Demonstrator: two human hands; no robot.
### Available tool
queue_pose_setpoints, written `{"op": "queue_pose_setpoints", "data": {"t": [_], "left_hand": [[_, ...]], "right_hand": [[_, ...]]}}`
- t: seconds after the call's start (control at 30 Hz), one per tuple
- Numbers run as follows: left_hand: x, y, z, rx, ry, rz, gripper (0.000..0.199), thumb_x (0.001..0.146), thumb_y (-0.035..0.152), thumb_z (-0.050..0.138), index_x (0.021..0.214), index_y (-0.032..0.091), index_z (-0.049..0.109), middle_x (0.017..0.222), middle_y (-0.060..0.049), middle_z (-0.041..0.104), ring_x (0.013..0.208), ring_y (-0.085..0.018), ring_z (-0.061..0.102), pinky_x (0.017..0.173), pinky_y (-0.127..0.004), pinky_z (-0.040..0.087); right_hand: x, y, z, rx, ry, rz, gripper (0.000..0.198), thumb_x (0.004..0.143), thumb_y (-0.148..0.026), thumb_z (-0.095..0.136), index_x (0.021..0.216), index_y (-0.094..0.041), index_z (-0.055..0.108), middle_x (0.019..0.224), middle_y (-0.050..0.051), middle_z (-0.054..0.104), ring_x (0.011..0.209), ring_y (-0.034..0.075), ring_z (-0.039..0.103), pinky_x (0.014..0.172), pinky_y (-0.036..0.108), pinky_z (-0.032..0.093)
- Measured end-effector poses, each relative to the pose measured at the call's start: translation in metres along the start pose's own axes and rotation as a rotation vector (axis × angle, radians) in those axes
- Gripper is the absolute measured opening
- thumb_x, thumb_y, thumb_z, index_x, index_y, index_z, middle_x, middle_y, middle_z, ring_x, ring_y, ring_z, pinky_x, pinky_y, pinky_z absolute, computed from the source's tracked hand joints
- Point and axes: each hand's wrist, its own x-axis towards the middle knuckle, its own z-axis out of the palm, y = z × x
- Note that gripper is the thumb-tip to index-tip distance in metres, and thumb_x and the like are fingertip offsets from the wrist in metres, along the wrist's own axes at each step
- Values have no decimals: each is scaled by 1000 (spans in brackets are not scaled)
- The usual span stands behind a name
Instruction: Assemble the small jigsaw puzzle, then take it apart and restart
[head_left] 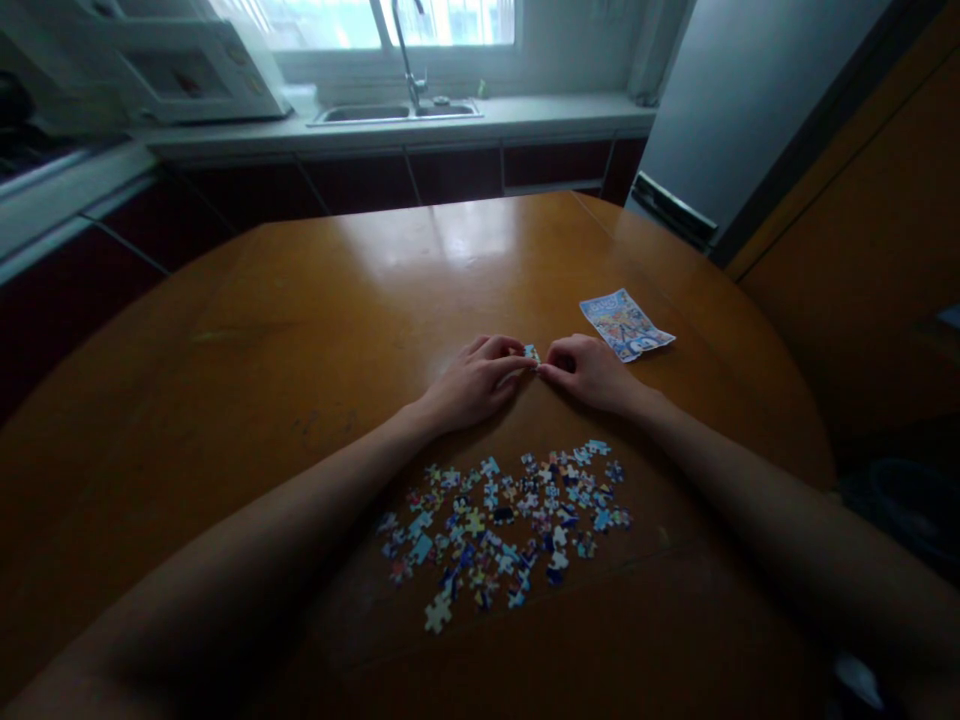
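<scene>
A few joined-looking light blue puzzle pieces [531, 353] lie on the table between my two hands. My left hand [480, 380] rests on the wood, its fingertips pressed on the left side of these pieces. From the other side, my right hand [589, 370] pinches thumb and forefinger together at their lower right edge, around a puzzle piece mostly hidden by the fingers. Closer to me, a loose spread of many-coloured puzzle pieces [504, 515] lies between my forearms. Beyond my right hand is a creased printed picture sheet [626, 325] with a colourful cartoon scene.
Everything lies on a large rounded wooden table [300, 330]. Behind it runs a counter with a sink [367, 114], a tap [409, 60] and a white microwave [187, 75]. A grey fridge [750, 100] stands at the back right.
</scene>
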Motion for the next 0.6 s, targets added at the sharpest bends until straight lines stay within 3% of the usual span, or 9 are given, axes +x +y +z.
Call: {"op": "queue_pose_setpoints", "data": {"t": [0.2, 0.33, 0.5, 0.6], "left_hand": [[-1, 1, -1, 3, -13, -9, 29, 101, 31, 56, 127, 34, 68, 129, -7, 62, 118, -25, 55, 105, -47, 47], [0, 2, -2, 7, -9, -4, 28, 100, 30, 56, 125, 33, 69, 128, -7, 62, 118, -25, 55, 105, -48, 48], [1, 2, -1, 4, -14, -2, 26, 99, 29, 58, 121, 34, 70, 128, -6, 62, 119, -25, 55, 106, -48, 47], [0, 1, 0, 4, -3, -3, 28, 99, 28, 57, 123, 34, 70, 129, -5, 62, 119, -24, 55, 107, -47, 47]], "right_hand": [[0, 1, -2, 11, -15, -3, 21, 91, -35, 67, 76, -19, 68, 74, 4, 65, 72, 17, 55, 66, 30, 38], [-7, -12, -11, 158, -18, -74, 7, 90, -26, 68, 87, -20, 71, 83, 4, 68, 78, 18, 59, 71, 32, 44], [-28, -52, -20, 173, -274, -270, 13, 88, -13, 64, 88, -22, 73, 99, 5, 72, 92, 18, 62, 81, 32, 46], [-40, -71, -19, 75, -383, -290, 16, 87, -10, 62, 86, -22, 73, 100, 6, 73, 91, 19, 62, 78, 31, 45]]}}
